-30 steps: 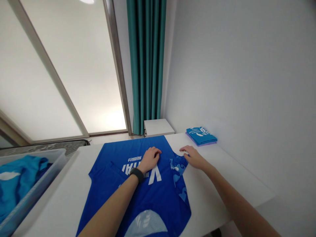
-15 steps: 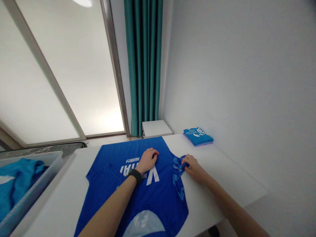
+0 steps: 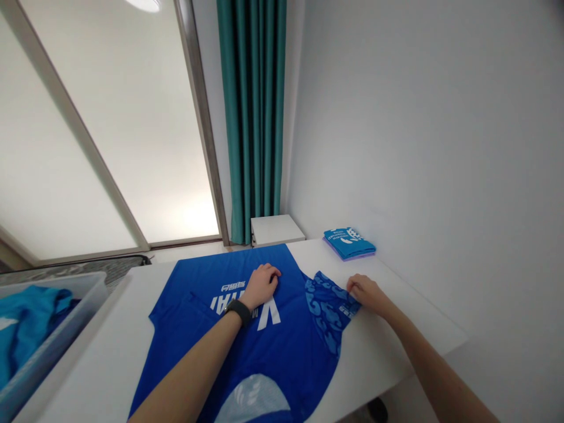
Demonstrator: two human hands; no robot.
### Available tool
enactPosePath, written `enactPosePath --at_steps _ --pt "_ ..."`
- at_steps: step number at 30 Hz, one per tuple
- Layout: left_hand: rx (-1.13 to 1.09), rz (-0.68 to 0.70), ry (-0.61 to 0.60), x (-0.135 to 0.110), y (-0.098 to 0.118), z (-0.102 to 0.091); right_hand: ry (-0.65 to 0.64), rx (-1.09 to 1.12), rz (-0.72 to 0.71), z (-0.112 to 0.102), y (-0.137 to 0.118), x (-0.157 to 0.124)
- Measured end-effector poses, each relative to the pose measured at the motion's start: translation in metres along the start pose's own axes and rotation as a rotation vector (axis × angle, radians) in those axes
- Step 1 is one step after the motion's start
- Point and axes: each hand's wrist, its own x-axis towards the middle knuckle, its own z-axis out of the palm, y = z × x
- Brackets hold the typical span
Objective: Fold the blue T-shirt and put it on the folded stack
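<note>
A blue T-shirt (image 3: 291, 352) with white lettering lies spread over the white table (image 3: 388, 358), its collar end toward me. My left hand (image 3: 263, 282), with a dark watch at the wrist, rests on the shirt beside the lettering. Its fingers are slightly bent and grip no cloth that I can see. At the right, my right hand (image 3: 368, 294) pinches the hem of the patterned sleeve (image 3: 330, 302), which is stretched out sideways over the table. The left sleeve appears folded in on the body. My left forearm covers part of the shirt.
A folded stack of clothes (image 3: 349, 244), blue on top and purple below, sits on the table near the wall. At the left stands a translucent bin (image 3: 57, 346) holding blue garments (image 3: 26, 329). A low white cabinet (image 3: 277, 229) stands beyond the table's far edge, before a green curtain (image 3: 251, 117).
My right hand has moved to the right with the sleeve hem, and the bunched sleeve is now spread out. My left hand has stayed on the shirt.
</note>
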Motion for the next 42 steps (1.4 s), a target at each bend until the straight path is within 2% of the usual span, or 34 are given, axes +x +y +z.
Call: enactPosePath --at_steps 3,8,13,18,21,24,32,36,39,42 --pt "0.040 0.034 -0.015 0.002 0.015 -0.002 0.044 -0.064 0.041 0.003 -0.017 0.010" --pt "0.099 0.227 -0.082 0.010 0.045 0.006 0.077 -0.191 -0.001 0.020 -0.049 0.031" --pt "0.085 0.222 -0.101 0.013 0.055 0.021 0.058 -0.219 -0.042 0.033 -0.064 0.047" --pt "0.096 0.223 -0.075 0.008 0.053 0.029 0.058 -0.150 -0.085 0.033 -0.062 0.045" --pt "0.095 0.221 -0.072 0.007 0.053 0.030 0.068 0.005 -0.148 0.030 -0.059 0.039" --pt "0.105 0.217 -0.075 0.007 0.054 0.029 0.056 0.130 -0.138 0.029 -0.058 0.033" --pt "0.124 0.216 -0.095 0.007 0.054 0.029 0.084 -0.054 -0.031 0.028 -0.060 0.029" --pt "0.120 0.217 -0.099 0.006 0.055 0.027 0.123 -0.060 -0.113 0.027 -0.055 0.025" --pt "0.121 0.203 -0.107 0.005 0.056 0.027 0.213 0.072 -0.185 0.028 -0.051 0.016" --pt "0.123 0.203 -0.105 0.005 0.056 0.027 0.221 0.173 -0.246 0.030 -0.048 0.002"
